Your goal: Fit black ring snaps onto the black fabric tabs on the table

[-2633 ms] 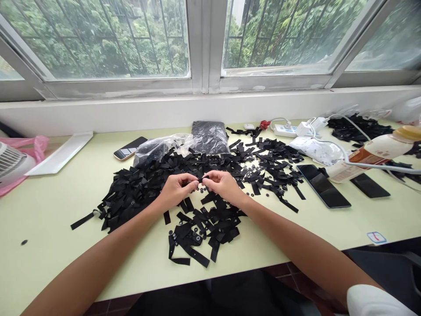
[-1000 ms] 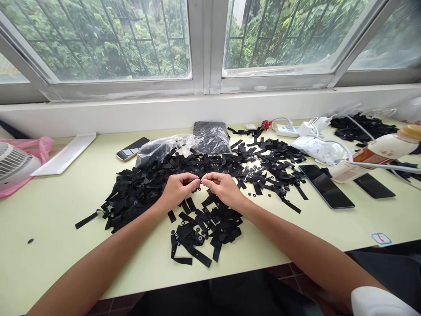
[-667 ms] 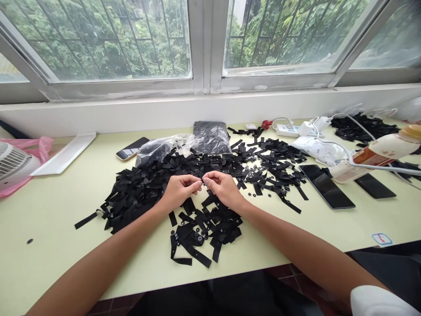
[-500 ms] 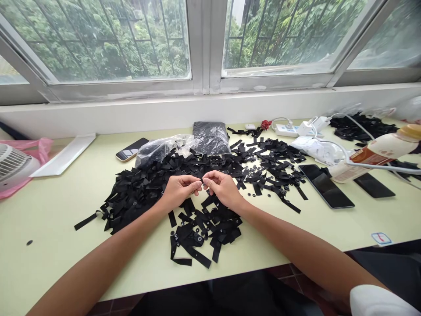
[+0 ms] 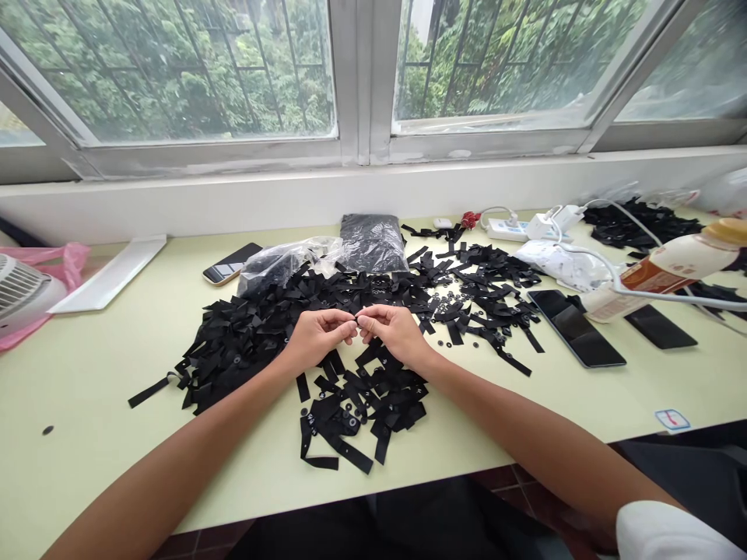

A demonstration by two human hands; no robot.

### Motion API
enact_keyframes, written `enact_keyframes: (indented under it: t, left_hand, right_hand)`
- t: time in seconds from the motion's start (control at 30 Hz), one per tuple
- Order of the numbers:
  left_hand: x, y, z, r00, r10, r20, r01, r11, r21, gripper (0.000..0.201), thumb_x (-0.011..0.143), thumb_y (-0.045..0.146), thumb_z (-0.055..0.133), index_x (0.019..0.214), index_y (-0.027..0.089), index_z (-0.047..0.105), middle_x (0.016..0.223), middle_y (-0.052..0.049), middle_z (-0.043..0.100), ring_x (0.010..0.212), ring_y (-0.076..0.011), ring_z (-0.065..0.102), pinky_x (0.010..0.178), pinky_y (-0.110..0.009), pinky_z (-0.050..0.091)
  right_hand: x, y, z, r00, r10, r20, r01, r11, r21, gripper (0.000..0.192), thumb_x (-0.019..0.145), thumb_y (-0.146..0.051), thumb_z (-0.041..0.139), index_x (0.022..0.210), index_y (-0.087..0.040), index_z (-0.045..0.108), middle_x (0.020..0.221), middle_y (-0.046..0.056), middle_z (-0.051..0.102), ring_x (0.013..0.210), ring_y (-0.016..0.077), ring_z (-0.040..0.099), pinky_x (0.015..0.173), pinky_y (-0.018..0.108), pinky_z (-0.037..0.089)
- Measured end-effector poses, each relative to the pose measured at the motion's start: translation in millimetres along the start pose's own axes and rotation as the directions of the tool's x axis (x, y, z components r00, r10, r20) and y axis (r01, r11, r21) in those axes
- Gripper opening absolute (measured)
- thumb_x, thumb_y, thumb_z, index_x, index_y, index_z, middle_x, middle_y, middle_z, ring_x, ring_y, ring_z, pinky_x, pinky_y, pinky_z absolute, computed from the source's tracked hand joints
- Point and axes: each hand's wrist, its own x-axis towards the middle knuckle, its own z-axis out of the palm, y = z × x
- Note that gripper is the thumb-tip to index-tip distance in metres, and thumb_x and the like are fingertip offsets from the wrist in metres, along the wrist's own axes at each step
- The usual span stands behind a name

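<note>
My left hand (image 5: 318,338) and my right hand (image 5: 395,334) meet fingertip to fingertip over the middle of the table, both closed in a pinch. A tiny dark bit shows between the fingertips; its kind is too small to make out. Just beneath and in front lies a loose cluster of short black fabric strips (image 5: 344,455), with small round black snap pieces (image 5: 353,422) among them. A larger heap of the same black strips (image 5: 233,350) spreads behind and left of my left hand. More loose snap pieces (image 5: 452,307) lie beyond my right hand.
Plastic bags (image 5: 373,243) sit behind the heap. A phone (image 5: 232,263) lies at the back left, with a fan (image 5: 26,288) farther left. On the right are two dark phones (image 5: 577,328), a bottle (image 5: 671,268), and a power strip (image 5: 506,229) with white cables.
The fingertips of both hands have drawn slightly closer together, my right fingers flattening a little. The view has shifted slightly; the strips and other things lie as before.
</note>
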Motion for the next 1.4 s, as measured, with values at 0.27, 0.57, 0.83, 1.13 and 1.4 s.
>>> enact_keyframes:
  t: [0.27,0.57,0.83,1.13,1.4]
  left_hand:
    - [-1,6,-1.4,0.996,-0.013,0.092,0.011,0.999,0.030,0.039,0.083,0.050,0.068,0.099,0.014,0.072,0.077,-0.004,0.071,0.069,-0.0077,0.066,0.068,-0.016,0.053]
    - [0,8,-2.8,0.976,0.082,-0.200,-0.024,0.960,0.279,0.022,0.086,0.037,0.059,0.078,0.016,0.058,0.069,0.004,0.052,0.062,-0.0027,0.044,0.059,-0.015,0.035]
    - [2,2,-5.3,0.969,0.155,-0.190,-0.029,0.840,0.541,0.018,0.082,0.026,0.055,0.068,0.016,0.051,0.067,0.003,0.054,0.062,-0.0052,0.043,0.060,-0.019,0.030]
    - [-4,6,-2.5,0.936,0.349,-0.043,-0.273,0.799,0.536,0.046,0.084,0.025,0.057,0.130,0.020,0.054,0.135,-0.011,0.054,0.110,-0.0144,0.056,0.084,-0.024,0.047]
    - [-9,12,-0.2,0.975,0.127,0.182,-0.169,0.957,0.235,0.062,0.087,0.047,0.063,0.142,0.024,0.051,0.104,-0.004,0.072,0.077,-0.0068,0.057,0.067,-0.017,0.044]
  right_hand:
    - [-3,-1,1,0.998,-0.035,-0.044,0.030,0.993,-0.110,0.027,0.091,-0.043,0.067,0.097,-0.017,0.073,0.076,0.003,0.069,0.068,0.0164,0.065,0.067,0.028,0.051]
    - [7,-32,-39,0.982,-0.105,-0.159,0.016,0.877,-0.480,0.036,0.099,-0.050,0.056,0.097,-0.018,0.071,0.076,0.006,0.066,0.056,0.0154,0.052,0.049,0.029,0.036]
    - [20,-16,-97,0.938,0.038,-0.343,-0.310,0.533,-0.787,0.028,0.086,-0.046,0.073,0.083,-0.018,0.069,0.072,0.006,0.067,0.060,0.0186,0.058,0.052,0.030,0.036]
    - [7,-28,-59,0.995,-0.077,0.068,0.100,0.880,-0.464,0.026,0.090,-0.041,0.064,0.102,-0.019,0.071,0.081,0.003,0.066,0.067,0.0144,0.055,0.059,0.026,0.042]
    - [-4,-28,-27,0.961,-0.161,0.226,0.253,0.845,-0.471,0.024,0.091,-0.027,0.055,0.101,-0.020,0.077,0.080,0.003,0.066,0.062,0.0122,0.050,0.057,0.025,0.037]
